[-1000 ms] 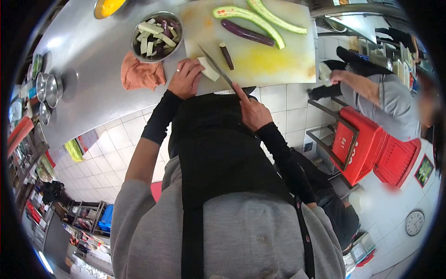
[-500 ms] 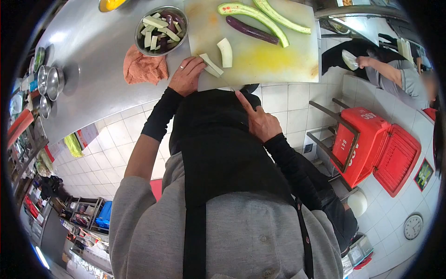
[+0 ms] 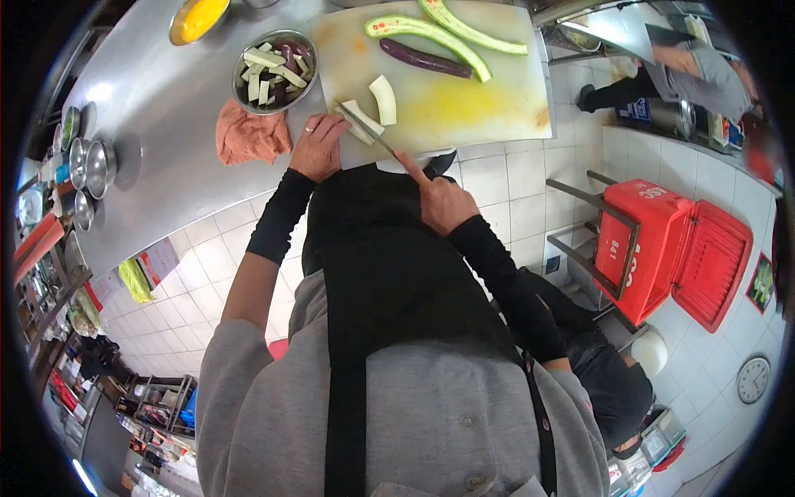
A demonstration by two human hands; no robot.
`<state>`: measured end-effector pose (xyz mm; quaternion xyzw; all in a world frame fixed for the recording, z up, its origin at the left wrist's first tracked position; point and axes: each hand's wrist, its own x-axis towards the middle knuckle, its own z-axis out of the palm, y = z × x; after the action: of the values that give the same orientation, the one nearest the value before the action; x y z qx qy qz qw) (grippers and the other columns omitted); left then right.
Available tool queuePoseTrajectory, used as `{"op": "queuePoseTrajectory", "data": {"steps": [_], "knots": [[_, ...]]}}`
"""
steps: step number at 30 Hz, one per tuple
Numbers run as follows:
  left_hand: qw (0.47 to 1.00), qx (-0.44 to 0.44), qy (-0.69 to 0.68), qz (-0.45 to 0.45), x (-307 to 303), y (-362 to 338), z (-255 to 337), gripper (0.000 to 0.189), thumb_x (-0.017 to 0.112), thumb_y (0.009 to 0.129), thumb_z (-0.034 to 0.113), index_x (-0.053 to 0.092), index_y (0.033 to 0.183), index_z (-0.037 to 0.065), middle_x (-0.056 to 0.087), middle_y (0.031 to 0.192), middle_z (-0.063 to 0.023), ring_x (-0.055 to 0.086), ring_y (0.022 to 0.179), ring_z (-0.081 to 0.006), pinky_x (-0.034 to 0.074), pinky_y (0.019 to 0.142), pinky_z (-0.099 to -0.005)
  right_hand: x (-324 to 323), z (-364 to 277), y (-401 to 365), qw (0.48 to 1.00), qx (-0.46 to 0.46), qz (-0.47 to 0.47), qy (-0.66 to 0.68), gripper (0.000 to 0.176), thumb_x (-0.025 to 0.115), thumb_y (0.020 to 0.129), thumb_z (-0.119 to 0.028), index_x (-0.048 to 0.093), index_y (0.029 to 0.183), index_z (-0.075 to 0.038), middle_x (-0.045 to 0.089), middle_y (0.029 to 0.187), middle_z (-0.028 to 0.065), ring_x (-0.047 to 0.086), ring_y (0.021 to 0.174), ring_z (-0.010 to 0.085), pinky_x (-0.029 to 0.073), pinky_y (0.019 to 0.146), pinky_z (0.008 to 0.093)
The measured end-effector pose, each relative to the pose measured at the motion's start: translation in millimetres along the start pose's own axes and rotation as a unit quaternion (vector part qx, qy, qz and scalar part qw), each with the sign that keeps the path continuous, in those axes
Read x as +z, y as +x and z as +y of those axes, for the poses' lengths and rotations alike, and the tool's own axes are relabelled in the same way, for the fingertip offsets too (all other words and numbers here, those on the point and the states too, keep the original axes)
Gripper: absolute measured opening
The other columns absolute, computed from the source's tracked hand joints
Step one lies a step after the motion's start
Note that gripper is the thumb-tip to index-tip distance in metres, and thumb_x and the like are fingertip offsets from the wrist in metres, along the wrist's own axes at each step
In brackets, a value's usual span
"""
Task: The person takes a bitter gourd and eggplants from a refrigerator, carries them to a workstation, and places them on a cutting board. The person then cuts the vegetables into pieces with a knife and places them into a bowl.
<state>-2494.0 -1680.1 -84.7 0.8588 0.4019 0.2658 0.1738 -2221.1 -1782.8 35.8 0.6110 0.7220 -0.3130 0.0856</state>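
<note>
My right hand [image 3: 447, 201] grips a knife [image 3: 377, 139], index finger stretched along its back. The narrow blade lies across a pale gourd piece [image 3: 366, 118] at the cutting board's near left edge. Curled fingers of my left hand [image 3: 319, 151], with a ring, hold the left side of that piece; the fingertips are partly hidden. A second pale, curved piece [image 3: 383, 100] rests just beyond. Farther back lie a purple eggplant [image 3: 425, 60] and two long, hollowed green gourd halves [image 3: 431, 36], [image 3: 476, 26]. Cut pale and purple pieces fill a steel bowl [image 3: 238, 87] left of the board.
The white cutting board [image 3: 513, 108] has a yellow stain. An orange cloth [image 3: 252, 137] lies on the steel table [image 3: 166, 157], near small metal bowls [image 3: 101, 170] and a bowl of yellow food [image 3: 199, 21]. Right are a red bin [image 3: 638, 240] and another person [image 3: 704, 79].
The knife blade has come forward over the pale piece, along with my right hand. My left hand stays at the piece. The view has shifted slightly, and the person at right has moved.
</note>
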Motion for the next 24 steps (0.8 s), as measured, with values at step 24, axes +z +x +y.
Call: {"op": "queuePoseTrajectory", "data": {"steps": [24], "knots": [[0.995,0.055,-0.006,-0.084,13,93,-1,0.026,0.064,0.087,0.001,0.066,0.113,0.007,0.062,0.124,-0.0055,0.056,0.121,-0.0291,0.051,0.101,-0.0406,12,-5,-18,0.988,0.078,0.118,0.06,0.095,0.056,0.09,-0.003,0.01,0.166,-0.036,0.063,0.072,0.0232,0.07,0.064,0.0428,0.058,0.06,0.0552]]}}
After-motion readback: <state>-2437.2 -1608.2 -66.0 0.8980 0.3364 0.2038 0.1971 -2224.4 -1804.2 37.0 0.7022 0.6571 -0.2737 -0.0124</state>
